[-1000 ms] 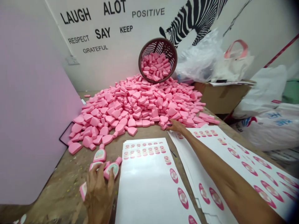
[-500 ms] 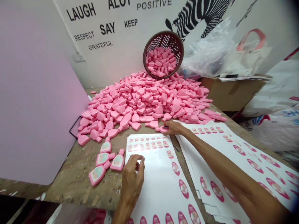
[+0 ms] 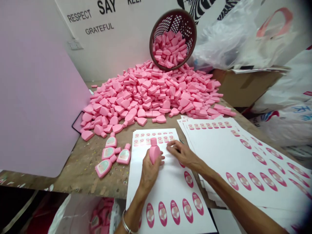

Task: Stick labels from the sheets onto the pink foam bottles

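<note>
My left hand (image 3: 149,170) is wrapped round a small pink bottle (image 3: 154,152), held upright with its cap on top, above a white sticker sheet (image 3: 165,182). No label shows on the side of the bottle facing me. My right hand (image 3: 184,156) is just right of the bottle, over the upper right of the same sheet. Its fingers are bent and drawn together by the rows of small stickers; whatever lies between the fingertips is too small to tell. Left of the sheet lie several pink bottles with pale oval labels (image 3: 123,156).
A large heap of pink bottles (image 3: 146,94) covers the back of the table, below a tipped brown basket (image 3: 192,39). More sticker sheets (image 3: 214,146) lie to the right. A pink panel (image 3: 36,91) stands at left, a cardboard box (image 3: 243,86) at right, and a bag of bottles (image 3: 70,211) below.
My right hand has come back from the heap's front edge to the sheet. The bottle it was touching is now in my left hand, which was empty. The view has tilted down.
</note>
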Available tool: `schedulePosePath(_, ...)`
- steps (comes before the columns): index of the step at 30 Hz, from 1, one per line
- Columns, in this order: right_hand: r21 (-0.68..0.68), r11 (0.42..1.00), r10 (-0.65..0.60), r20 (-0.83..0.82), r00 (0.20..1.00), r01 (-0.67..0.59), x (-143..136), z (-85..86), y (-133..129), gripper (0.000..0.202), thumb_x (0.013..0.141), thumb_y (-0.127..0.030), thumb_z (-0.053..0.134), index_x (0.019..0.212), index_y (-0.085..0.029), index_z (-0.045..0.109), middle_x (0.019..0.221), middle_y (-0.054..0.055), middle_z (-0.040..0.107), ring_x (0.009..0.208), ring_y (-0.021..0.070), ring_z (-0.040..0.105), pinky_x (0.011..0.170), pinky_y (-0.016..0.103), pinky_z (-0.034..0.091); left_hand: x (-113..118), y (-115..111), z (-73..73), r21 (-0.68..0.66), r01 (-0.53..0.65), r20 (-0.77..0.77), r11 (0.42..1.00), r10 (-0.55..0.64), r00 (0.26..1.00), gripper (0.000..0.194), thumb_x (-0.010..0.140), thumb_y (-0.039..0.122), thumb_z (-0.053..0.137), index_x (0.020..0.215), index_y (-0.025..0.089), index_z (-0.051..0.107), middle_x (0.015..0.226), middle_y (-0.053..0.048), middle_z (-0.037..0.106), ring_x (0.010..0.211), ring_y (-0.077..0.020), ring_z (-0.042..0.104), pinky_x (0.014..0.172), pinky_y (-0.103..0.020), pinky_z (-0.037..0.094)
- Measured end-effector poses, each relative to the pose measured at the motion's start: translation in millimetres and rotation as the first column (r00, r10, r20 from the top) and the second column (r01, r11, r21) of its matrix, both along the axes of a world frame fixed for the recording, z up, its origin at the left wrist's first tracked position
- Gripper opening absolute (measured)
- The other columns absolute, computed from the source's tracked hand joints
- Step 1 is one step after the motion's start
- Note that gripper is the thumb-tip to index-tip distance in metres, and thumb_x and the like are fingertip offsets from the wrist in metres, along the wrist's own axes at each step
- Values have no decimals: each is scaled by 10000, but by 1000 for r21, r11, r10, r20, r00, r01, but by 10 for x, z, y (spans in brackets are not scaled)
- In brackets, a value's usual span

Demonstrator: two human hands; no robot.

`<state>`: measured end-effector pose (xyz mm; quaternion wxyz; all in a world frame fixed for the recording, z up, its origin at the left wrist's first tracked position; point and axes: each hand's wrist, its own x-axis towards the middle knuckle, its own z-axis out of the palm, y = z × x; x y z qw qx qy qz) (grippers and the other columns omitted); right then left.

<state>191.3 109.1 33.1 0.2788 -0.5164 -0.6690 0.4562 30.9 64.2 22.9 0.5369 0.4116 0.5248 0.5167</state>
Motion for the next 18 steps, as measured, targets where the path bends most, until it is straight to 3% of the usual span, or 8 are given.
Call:
schedulePosePath(2, 73, 990, -129, 149, 980, 119, 179, -22, 3, 433, 860, -567, 396, 1006, -191, 554, 733, 15, 624, 607, 150, 562, 591, 293, 434, -130, -33, -57, -77, -61, 53, 995, 66, 996, 407, 807, 480, 585, 1002, 126, 536, 906, -92, 642, 748, -192, 672, 707, -352, 567)
schedulePosePath(4, 154, 973, -219, 371, 902, 173, 315, -70, -71, 443, 831, -586, 435, 1014, -202, 559, 744, 38, 649, 631, 185, 590, 598, 317, 431, -267, -88, -114, -116, -126, 50, 985, 132, 990, 443, 801, 530, 570, 985, 127, 543, 839, -79, 652, 690, -185, 674, 676, -347, 572)
schedulePosePath(7, 242, 964, -246, 673, 698, 106, 351, -153, -325, 450, 756, -592, 545, 957, -192, 589, 724, 80, 661, 661, 260, 614, 580, 348, 414, -382, -184, -195, -153, -175, 30, 973, 181, 983, 472, 783, 551, 582, 976, 120, 573, 877, -101, 670, 720, -193, 682, 670, -327, 572)
schedulePosePath(9, 287, 956, -266, 758, 595, 62, 276, -195, -505, 395, 758, -552, 565, 906, -187, 596, 700, 94, 651, 658, 282, 616, 572, 357, 411, -376, -227, -235, -147, -170, 4, 974, 172, 985, 457, 801, 532, 573, 997, 119, 580, 949, -121, 669, 767, -197, 684, 692, -324, 571)
schedulePosePath(11, 343, 935, -332, 766, 550, 87, 172, -221, -629, 332, 787, -493, 547, 909, -188, 592, 710, 101, 646, 669, 288, 617, 576, 361, 415, -329, -240, -256, -125, -155, -25, 980, 153, 988, 435, 827, 513, 551, 1018, 124, 572, 989, -130, 663, 801, -200, 682, 715, -330, 570)
schedulePosePath(13, 370, 909, -410, 713, 569, 191, 94, -234, -674, 286, 824, -450, 492, 925, -196, 578, 735, 100, 648, 683, 284, 614, 568, 359, 417, -281, -233, -259, -109, -139, -30, 984, 136, 990, 421, 838, 503, 539, 1028, 127, 564, 998, -130, 661, 814, -204, 682, 721, -338, 570)
schedulePosePath(16, 220, 917, -400, 480, 781, 334, 151, -218, -612, 283, 861, -468, 426, 859, -217, 557, 716, 48, 645, 643, 227, 598, 553, 323, 432, -261, -226, -241, -106, -135, -4, 985, 136, 991, 414, 833, 494, 548, 1027, 129, 560, 958, -117, 670, 773, -195, 683, 720, -342, 569)
schedulePosePath(18, 113, 938, -347, 263, 901, 328, 377, -164, -517, 322, 843, -515, 452, 791, -215, 560, 683, 18, 630, 613, 186, 573, 560, 293, 440, -282, -240, -222, -107, -144, 13, 984, 146, 989, 402, 828, 490, 556, 1009, 131, 567, 941, -106, 674, 739, -180, 679, 715, -334, 570)
